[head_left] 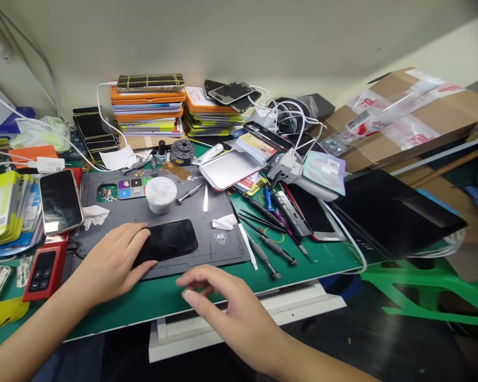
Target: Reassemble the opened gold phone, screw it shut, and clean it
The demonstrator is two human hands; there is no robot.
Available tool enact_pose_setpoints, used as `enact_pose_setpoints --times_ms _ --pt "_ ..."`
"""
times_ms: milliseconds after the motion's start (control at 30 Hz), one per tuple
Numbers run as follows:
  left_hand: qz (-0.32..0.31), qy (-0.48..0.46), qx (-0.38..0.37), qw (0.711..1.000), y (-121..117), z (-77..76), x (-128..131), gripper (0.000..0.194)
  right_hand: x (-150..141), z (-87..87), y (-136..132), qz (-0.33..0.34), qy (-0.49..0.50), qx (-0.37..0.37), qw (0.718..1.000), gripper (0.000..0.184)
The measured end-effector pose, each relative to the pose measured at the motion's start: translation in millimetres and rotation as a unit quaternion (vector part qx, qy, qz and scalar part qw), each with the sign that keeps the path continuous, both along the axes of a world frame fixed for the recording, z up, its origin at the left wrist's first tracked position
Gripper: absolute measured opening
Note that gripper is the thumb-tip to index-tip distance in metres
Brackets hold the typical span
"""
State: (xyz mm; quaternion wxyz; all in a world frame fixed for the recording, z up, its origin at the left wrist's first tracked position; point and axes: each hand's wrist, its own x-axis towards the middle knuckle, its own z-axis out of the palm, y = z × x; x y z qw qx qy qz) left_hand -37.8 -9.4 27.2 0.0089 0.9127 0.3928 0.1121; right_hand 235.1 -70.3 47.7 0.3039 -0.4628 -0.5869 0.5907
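A black smartphone [173, 237], screen up, lies on the dark grey repair mat [207, 257]. Over its left end rests my left hand [117, 254], fingers along the far edge and thumb at the near edge, gripping it. My right hand [233, 313] hovers before the table's front edge, fingers loosely curved and apart from the thumb, with nothing in it. Behind the phone stands a round white container [160, 194]. A screwdriver [190, 193] and a thin white stick [205, 198] lie near it. A crumpled white wipe [224, 222] sits to the phone's right.
At left, another smartphone [61, 201] leans on a red device with a small black control panel [43, 271]. Screwdrivers [265, 257] and tweezers [258, 218] lie right of the mat. Stacked orange boxes [147, 99] line the wall; a cardboard box [414, 116] and green stool [430, 294] are at right.
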Motion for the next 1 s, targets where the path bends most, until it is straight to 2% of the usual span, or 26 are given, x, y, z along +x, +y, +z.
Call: enact_pose_setpoints --times_ms 33,100,167,300,433,567,700,833,900,1000 --pt "0.006 -0.002 -0.004 1.000 0 -0.1 0 0.045 -2 0.3 3 0.003 0.038 -0.103 0.994 0.015" --pt "0.013 -0.005 -0.014 1.000 2 0.3 0 0.045 -7 -0.7 5 0.011 0.123 -0.260 0.958 0.031" --pt "0.011 -0.009 -0.022 1.000 4 1.7 0 0.044 -13 -3.3 2 0.003 0.179 -0.331 0.926 0.041" --pt "0.010 -0.012 -0.029 0.999 4 7.1 2 0.044 -25 -6.4 -8 -0.062 0.245 -0.389 0.886 0.054" --pt "0.036 -0.015 -0.005 0.999 -15 10.3 14 0.047 -37 -4.6 -11 -0.141 0.310 -0.399 0.851 0.066" --pt "0.092 -0.022 0.046 0.994 -44 8.0 34 0.050 -47 -3.4 -11 -0.182 0.366 -0.375 0.832 0.051" --pt "0.148 -0.041 0.034 0.988 -71 1.5 54 0.049 -55 -2.6 -14 -0.209 0.357 -0.334 0.847 0.048" --pt "0.199 -0.096 0.029 0.975 -93 -9.9 73 0.053 -62 -0.1 -19 -0.227 0.338 -0.298 0.864 0.063" --pt "0.222 -0.142 0.048 0.964 -101 -15.0 81 0.062 -65 1.5 -21 -0.223 0.334 -0.293 0.868 0.065" --pt "0.239 -0.202 0.116 0.943 -109 -18.2 92 0.082 -67 3.5 -23 -0.208 0.334 -0.289 0.873 0.063"
